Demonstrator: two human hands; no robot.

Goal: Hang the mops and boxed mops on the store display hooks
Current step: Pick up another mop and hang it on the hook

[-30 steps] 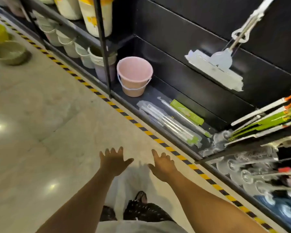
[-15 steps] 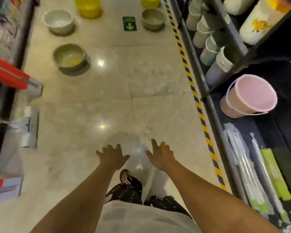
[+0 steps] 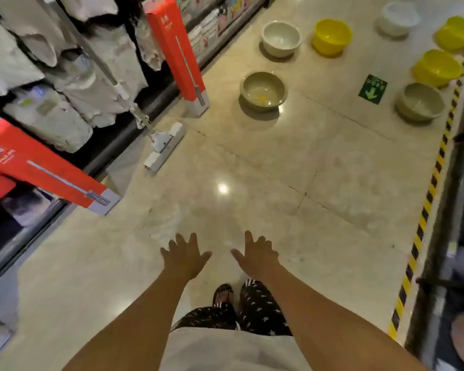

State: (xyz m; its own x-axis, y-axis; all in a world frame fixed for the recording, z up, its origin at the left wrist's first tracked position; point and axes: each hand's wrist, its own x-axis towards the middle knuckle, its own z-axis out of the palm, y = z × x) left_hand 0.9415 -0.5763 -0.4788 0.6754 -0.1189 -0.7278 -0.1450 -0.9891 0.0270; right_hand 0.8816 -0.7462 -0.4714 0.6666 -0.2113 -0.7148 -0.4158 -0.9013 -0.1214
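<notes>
Two red boxed mops lean out from the left display: one near me and one farther along. Between them a loose white flat mop stands with its head on the floor and its silver handle slanting up against the shelf. My left hand and my right hand are stretched out in front of me over bare floor, fingers spread, holding nothing. Both hands are well short of the mops.
Packaged grey mop heads fill the left shelf. Several basins sit on the floor ahead, grey-green, white and yellow. A yellow-black tape line runs along the right shelving. A green arrow sticker marks the floor.
My view has swung left, from the right-hand shelf with the pink bucket and bagged mops, across the aisle to the left display. My hands stay out in front, spread and empty.
</notes>
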